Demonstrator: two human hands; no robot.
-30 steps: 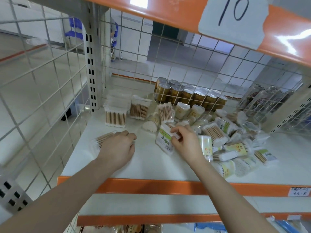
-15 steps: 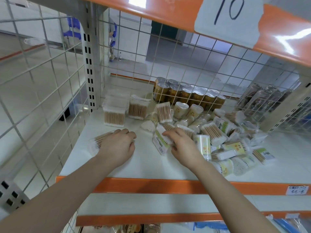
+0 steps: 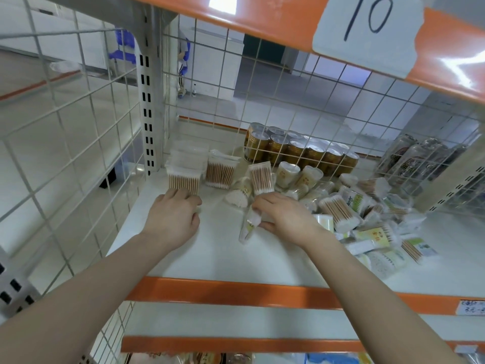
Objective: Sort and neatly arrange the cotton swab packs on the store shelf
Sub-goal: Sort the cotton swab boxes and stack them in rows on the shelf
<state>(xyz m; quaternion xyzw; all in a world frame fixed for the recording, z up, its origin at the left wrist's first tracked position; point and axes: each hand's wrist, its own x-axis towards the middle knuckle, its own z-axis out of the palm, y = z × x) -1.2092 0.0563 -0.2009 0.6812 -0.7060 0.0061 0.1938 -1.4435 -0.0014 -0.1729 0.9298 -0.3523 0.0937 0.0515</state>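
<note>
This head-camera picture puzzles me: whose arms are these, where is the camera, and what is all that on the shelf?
No machine here: these are a person's two bare arms, filmed by a wide-angle camera worn on their head, looking forward and down. The white shelf has an orange front edge and wire mesh at its back and side. At the back left stand neat clear packs of wooden-stick cotton swabs; to the right lies a jumbled pile of swab packs. Behind the mesh are gold cans. The left hand is curled, right in front of the neat packs; what it holds is hidden. The right hand grips a clear bagged swab pack with a green label.
</note>
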